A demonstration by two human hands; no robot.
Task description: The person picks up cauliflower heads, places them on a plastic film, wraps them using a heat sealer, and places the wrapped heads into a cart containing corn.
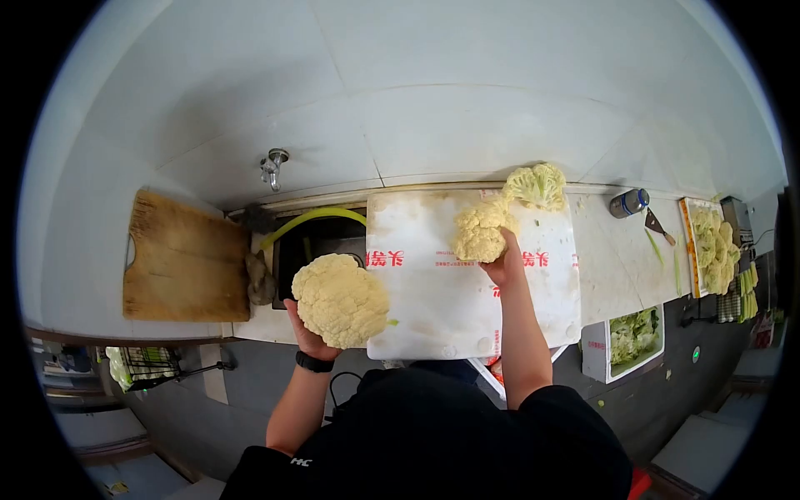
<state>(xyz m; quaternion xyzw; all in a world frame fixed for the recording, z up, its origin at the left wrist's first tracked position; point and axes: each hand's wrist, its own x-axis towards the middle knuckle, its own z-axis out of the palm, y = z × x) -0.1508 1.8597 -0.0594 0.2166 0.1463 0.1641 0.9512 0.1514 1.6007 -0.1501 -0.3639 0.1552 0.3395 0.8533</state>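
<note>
A large, round head of cauliflower (337, 300) rests in my left hand (310, 337), whose fingers curl under its left side; part of them is hidden behind it. This head overlaps the sink's edge and the left end of the white foam board (437, 312) in this view. Toward the back of the board, my right hand (505, 265) grips a smaller cauliflower (481, 235), thumb and fingers around its right side. Behind that one, another cauliflower piece (537, 185) leans near the wall, with pale stems showing.
A wooden cutting board (185, 265) stands left of the dark sink (287, 265), which has a yellow-green hose (312, 215) and a tap (272, 168) above. To the right are a jar (629, 202), a knife (658, 227) and a tray of cauliflower (690, 250). A foam box (596, 352) holds leaves below.
</note>
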